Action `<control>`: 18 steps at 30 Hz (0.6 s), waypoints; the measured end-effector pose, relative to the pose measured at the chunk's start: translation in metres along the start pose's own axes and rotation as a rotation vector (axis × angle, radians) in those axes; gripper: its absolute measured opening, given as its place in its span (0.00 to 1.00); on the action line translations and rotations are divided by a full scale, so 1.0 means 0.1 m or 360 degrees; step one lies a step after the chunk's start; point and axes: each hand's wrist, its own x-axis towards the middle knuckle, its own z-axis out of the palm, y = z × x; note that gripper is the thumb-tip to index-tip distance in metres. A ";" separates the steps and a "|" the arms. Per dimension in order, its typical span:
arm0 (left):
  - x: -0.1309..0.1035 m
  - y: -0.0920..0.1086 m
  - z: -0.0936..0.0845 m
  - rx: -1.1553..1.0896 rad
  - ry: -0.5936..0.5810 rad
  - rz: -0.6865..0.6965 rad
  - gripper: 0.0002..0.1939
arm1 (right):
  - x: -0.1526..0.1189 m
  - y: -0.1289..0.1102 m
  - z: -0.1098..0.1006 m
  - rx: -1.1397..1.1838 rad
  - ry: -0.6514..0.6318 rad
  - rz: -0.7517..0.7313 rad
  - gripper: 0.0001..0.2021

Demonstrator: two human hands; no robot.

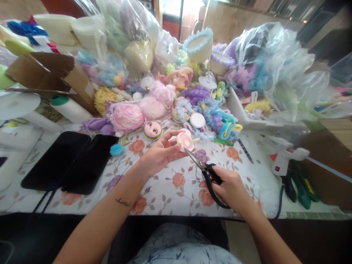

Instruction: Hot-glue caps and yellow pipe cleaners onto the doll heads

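Note:
Near the middle of the head view, my left hand [162, 152] holds a small round pink piece [185, 141] with a raised ring at its centre. A pale disc shows just behind it. My right hand [229, 185] is wrapped round the black handles of a pair of scissors [202, 165]. The blades point up and to the left, and their tip is at the lower edge of the pink piece; whether they touch is too small to tell. A round doll face [153, 130] lies on the flowered cloth just beyond my left hand.
Two black phones [56, 159] lie at the left. Pink yarn [125, 118] and other coloured yarn are heaped at the back. A glue gun [287, 156] stands at the right beside green-handled tools [301, 190]. A white tray [239, 113] sits behind, right of the yarn.

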 end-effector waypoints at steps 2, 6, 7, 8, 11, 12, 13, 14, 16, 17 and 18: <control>0.00 0.00 0.01 -0.0014 0.0004 0.0003 0.18 | 0.00 -0.01 -0.03 0.0027 -0.0041 0.0011 0.14; -0.01 0.02 0.02 -0.0040 -0.0001 -0.0005 0.18 | -0.01 -0.02 -0.08 0.0072 -0.0102 0.0037 0.15; -0.01 0.02 0.02 -0.0042 -0.0008 -0.0007 0.18 | -0.02 -0.02 -0.09 0.0083 -0.0115 0.0044 0.15; 0.00 0.03 0.02 -0.0043 -0.0018 -0.0003 0.18 | -0.01 -0.02 -0.10 0.0100 -0.0133 0.0048 0.15; -0.01 0.03 0.01 -0.0038 -0.0059 0.0003 0.17 | 0.00 -0.02 -0.14 0.0170 -0.0194 0.0045 0.16; -0.01 0.03 0.00 -0.0036 -0.0072 -0.0009 0.18 | 0.01 -0.03 -0.15 0.0190 -0.0211 0.0042 0.17; -0.01 0.03 0.00 -0.0034 -0.0082 -0.0024 0.18 | 0.01 -0.03 -0.16 0.0196 -0.0220 0.0039 0.17; -0.01 0.02 0.00 -0.0032 -0.0088 -0.0038 0.19 | 0.02 -0.03 -0.17 0.0185 -0.0221 0.0039 0.17; -0.01 0.02 0.00 -0.0027 -0.0091 -0.0045 0.20 | 0.02 -0.04 -0.18 0.0133 -0.0220 0.0052 0.17; -0.01 0.02 0.00 -0.0024 -0.0085 -0.0037 0.19 | 0.02 -0.04 -0.18 0.0106 -0.0223 0.0062 0.16; -0.01 0.02 0.00 -0.0021 -0.0077 -0.0025 0.19 | 0.02 -0.05 -0.18 0.0088 -0.0225 0.0072 0.16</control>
